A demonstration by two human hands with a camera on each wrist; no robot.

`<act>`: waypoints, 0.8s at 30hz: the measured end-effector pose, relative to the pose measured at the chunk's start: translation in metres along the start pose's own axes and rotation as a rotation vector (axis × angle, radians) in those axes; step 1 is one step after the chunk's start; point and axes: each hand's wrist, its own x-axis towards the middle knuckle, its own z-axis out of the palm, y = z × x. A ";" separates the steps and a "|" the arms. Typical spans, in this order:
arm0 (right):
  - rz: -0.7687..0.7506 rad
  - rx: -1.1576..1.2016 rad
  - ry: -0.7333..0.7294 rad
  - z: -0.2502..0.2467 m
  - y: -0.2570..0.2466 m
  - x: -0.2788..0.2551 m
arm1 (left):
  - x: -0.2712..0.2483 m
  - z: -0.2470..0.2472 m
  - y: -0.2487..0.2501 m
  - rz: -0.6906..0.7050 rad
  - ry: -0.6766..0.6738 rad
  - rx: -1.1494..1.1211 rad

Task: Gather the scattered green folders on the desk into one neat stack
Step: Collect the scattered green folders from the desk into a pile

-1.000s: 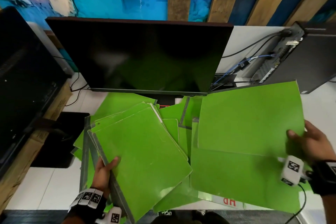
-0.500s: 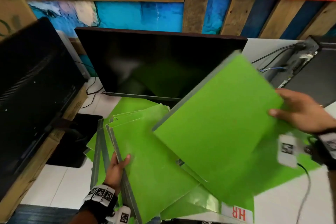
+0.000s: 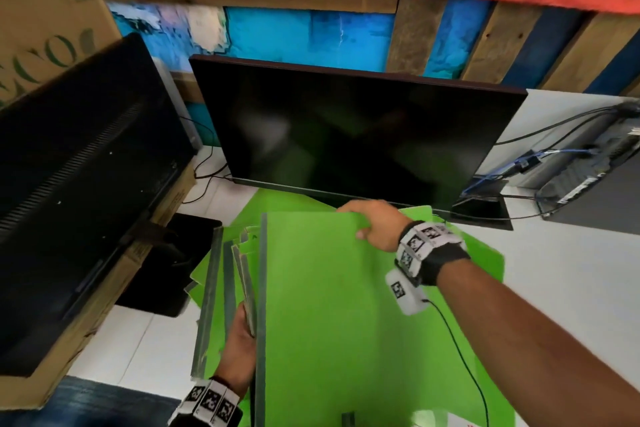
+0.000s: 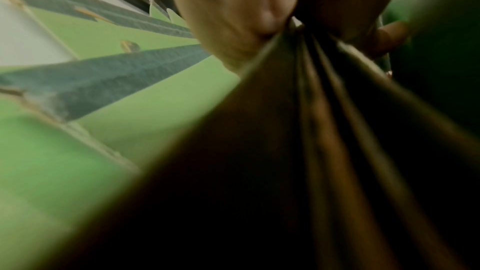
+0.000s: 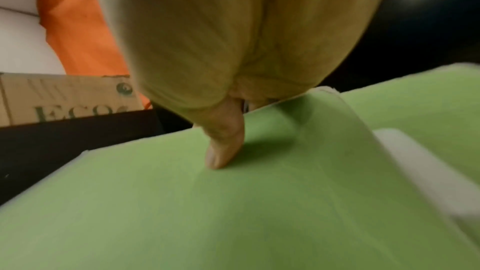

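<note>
Since half a second ago, the folder in the right hand (image 3: 375, 225) has swung leftward and down from its raised tilt, and now lies nearly flat at lower centre of the head view.

Nearest, at the bottom left of centre, the left hand (image 3: 240, 340) clamps a bundle of folders (image 3: 247, 288) by their grey spines, thumb one side, fingers the other.

That top folder (image 3: 329, 322) has its long axis running away from the viewer, its spine edge just beside the left hand's bundle.

Further up, the right hand pinches its far edge, thumb pressed on top.

More green folders (image 3: 485, 260) fan out beneath, toward centre right.

Beyond stands a dark monitor (image 3: 346, 135).

Squaring the spines seems to fall to the nearer left hand.
</note>
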 end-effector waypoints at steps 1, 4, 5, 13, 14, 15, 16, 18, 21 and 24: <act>-0.007 0.014 -0.003 0.012 -0.005 0.004 | -0.001 -0.001 -0.002 0.039 -0.030 0.031; 0.006 0.048 0.095 0.045 -0.006 0.011 | -0.009 -0.002 -0.002 0.125 -0.019 0.092; 0.020 0.030 0.139 0.057 0.000 0.011 | -0.008 0.000 0.001 0.077 0.002 0.056; 0.772 0.155 0.275 0.112 0.102 -0.055 | -0.004 0.002 0.000 -0.008 0.054 0.087; 0.825 0.186 0.222 0.116 0.114 -0.066 | -0.003 0.002 -0.002 -0.006 0.048 0.079; 0.835 0.189 0.181 0.121 0.123 -0.075 | -0.003 0.003 -0.001 -0.009 0.048 0.081; 0.812 0.174 0.165 0.126 0.130 -0.079 | -0.003 0.004 0.000 -0.010 0.044 0.077; 0.775 0.179 0.164 0.130 0.134 -0.081 | -0.002 0.007 0.003 -0.005 0.037 0.096; 0.838 0.234 0.178 0.133 0.126 -0.075 | -0.002 0.010 0.005 0.006 0.031 0.119; 0.885 0.190 0.158 0.140 0.114 -0.069 | -0.002 0.010 0.004 0.000 0.017 0.136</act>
